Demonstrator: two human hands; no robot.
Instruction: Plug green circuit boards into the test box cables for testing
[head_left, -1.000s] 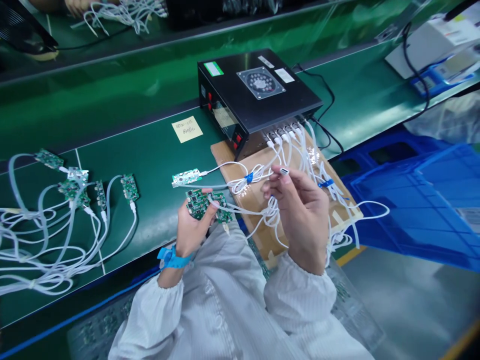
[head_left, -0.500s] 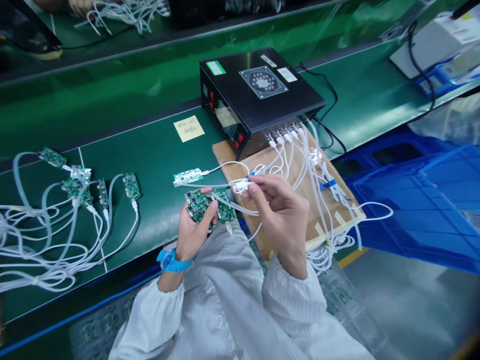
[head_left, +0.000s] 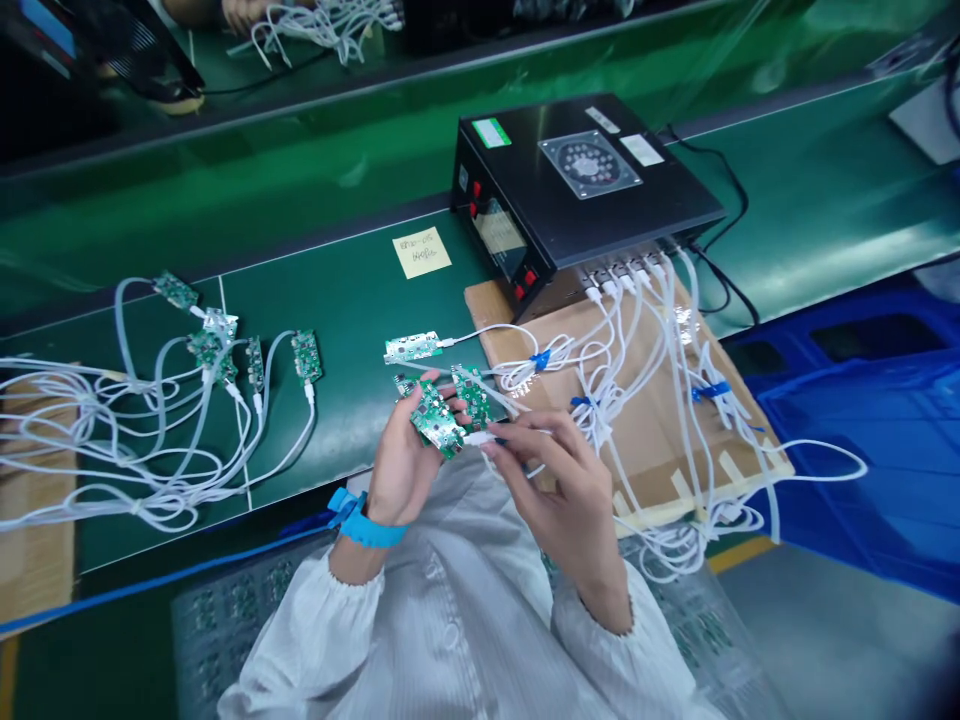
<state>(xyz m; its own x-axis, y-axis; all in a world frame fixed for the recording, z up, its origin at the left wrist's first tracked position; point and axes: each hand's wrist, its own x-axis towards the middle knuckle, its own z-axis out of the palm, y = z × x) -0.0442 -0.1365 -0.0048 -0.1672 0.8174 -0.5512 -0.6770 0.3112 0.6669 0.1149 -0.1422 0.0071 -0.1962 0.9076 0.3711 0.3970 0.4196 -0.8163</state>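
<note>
My left hand [head_left: 409, 455], with a blue band at the wrist, is closed around green circuit boards [head_left: 436, 418]. Another green board [head_left: 471, 396] lies against its fingertips, with a white cable running from it. Between thumb and fingers my right hand [head_left: 559, 480] pinches a white cable plug [head_left: 478, 438], which is at the lower right edge of the held board. Whether the plug is seated in the board I cannot tell. Just beyond my hands, a separate circuit board [head_left: 414, 347] lies on the green bench with a white cable attached.
A black box with a fan [head_left: 589, 190] stands behind, white cables plugged into its side. Beneath those cables is a cardboard sheet [head_left: 652, 440]. Several cabled boards [head_left: 306, 357] lie at left beside a cable bundle [head_left: 135, 505]. A yellow note [head_left: 421, 252] and blue bin [head_left: 840, 430] are nearby.
My right hand has come down from the cable bundle to the board's edge, now with a white plug. The boards in my left hand have turned. The whole view has shifted left.
</note>
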